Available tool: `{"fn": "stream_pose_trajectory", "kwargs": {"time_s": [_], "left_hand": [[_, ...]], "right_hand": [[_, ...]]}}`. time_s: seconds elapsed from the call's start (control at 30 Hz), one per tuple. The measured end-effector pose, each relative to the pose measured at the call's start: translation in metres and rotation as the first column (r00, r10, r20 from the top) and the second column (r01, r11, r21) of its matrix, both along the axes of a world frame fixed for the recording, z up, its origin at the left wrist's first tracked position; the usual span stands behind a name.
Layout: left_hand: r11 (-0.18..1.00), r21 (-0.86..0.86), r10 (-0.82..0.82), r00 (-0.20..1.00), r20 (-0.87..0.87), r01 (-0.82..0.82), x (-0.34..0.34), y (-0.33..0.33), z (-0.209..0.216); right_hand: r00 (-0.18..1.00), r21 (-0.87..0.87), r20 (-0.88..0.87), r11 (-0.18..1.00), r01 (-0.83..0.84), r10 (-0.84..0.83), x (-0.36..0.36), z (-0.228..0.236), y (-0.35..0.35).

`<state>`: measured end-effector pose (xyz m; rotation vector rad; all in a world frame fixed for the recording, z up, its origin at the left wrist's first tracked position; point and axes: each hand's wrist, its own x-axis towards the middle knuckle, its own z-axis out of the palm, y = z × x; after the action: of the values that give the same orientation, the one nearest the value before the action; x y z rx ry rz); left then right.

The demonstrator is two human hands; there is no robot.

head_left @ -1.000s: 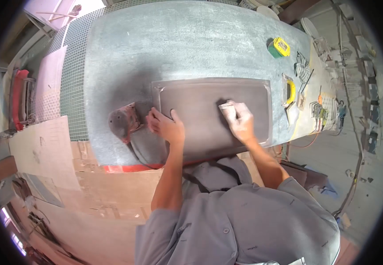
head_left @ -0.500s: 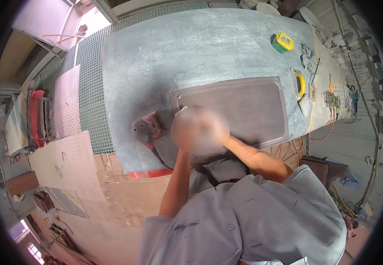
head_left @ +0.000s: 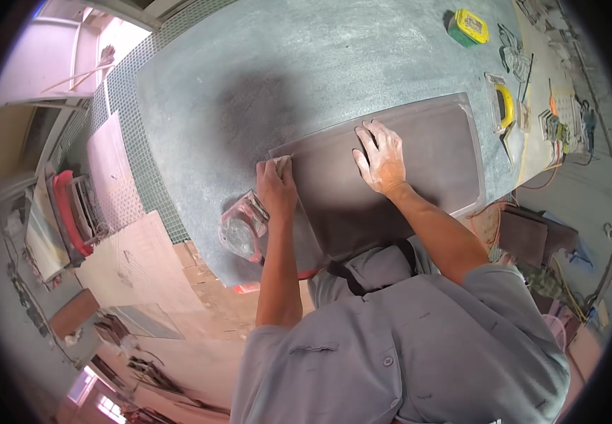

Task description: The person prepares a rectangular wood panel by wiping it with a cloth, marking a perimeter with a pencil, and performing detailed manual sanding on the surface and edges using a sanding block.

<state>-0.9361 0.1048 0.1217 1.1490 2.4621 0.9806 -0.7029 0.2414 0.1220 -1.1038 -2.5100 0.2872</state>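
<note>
From where I stand, the dark rectangular panel (head_left: 436, 152) lies flat on the grey-blue table (head_left: 193, 92), right under the person's two hands. Its long axis runs from the left hand (head_left: 275, 191) past the right hand (head_left: 382, 157), slanting away from the body toward the right. The left hand is the nearer to the panel's short left edge, at its far corner, fingers curled around a small pale pad (head_left: 284, 166), perhaps a folded abrasive. The right hand rests palm down farther along the panel, its fingers somewhat spread. Just beside the left wrist, on the outer side, sits a power sander (head_left: 236, 233); whether they touch I can't tell. Well off beyond the right hand lie a yellow-handled tool (head_left: 507, 106) and, farther out, a green tub with a yellow lid (head_left: 470, 27).
</note>
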Motion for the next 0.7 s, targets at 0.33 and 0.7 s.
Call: {"fn": "stream_pose_trajectory", "kwargs": {"time_s": [0.33,0.7], "left_hand": [[0.994,-0.032,-0.101,0.989,0.112,0.105,-0.021,0.023,-0.003],[0.957,-0.142,-0.247,0.967,0.054,0.253,-0.039,0.041,0.013]], "right_hand": [[0.998,-0.047,-0.017,0.998,0.051,-0.052,0.002,0.003,0.006],[0.998,-0.097,-0.013,0.994,0.056,-0.057,0.007,-0.004,0.005]]}}
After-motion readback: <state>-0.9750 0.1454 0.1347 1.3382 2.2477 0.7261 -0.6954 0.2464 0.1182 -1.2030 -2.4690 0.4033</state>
